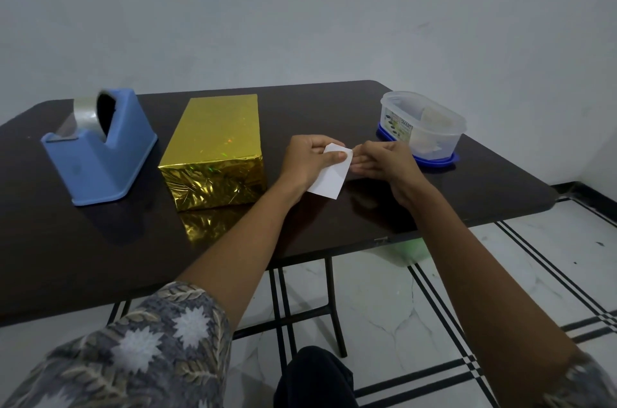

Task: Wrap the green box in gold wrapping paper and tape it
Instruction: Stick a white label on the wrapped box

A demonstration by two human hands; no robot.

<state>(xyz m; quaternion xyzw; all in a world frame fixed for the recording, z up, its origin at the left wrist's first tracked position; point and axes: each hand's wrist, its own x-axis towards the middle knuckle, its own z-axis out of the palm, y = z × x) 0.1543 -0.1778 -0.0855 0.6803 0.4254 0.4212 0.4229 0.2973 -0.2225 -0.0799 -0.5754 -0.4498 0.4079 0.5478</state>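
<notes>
Over the right half of the dark table (367,107), held a small white slip (329,179) of paper up off the surface between both hands. Pinched its upper edge with the left hand (309,160), thumb curled across the front and fingers curled behind. Had the right hand (384,162) at the slip's upper right corner, fingertips meeting the paper there and the lower fingers stretched out toward the left hand. Could not tell whether that corner was pinched or only touched.

Saw the box (213,137) lying flat on the table just left of the left hand, apart from both hands. Found it covered on every visible face in gold wrapping paper (217,184): smooth on top, creased and folded on the near end. Caught its golden reflection in the glossy tabletop in front of it.

Noted a blue tape dispenser (100,160) further left, near the box but not touching it, with a roll of clear tape (75,119) seated in it. Noted also a clear plastic container (424,127) at the far right of the table, standing on a blue lid (434,162), just beyond the right hand. Made out pale contents inside, too blurred to identify.

Wore a grey patterned sleeve (150,341) on the left arm.
</notes>
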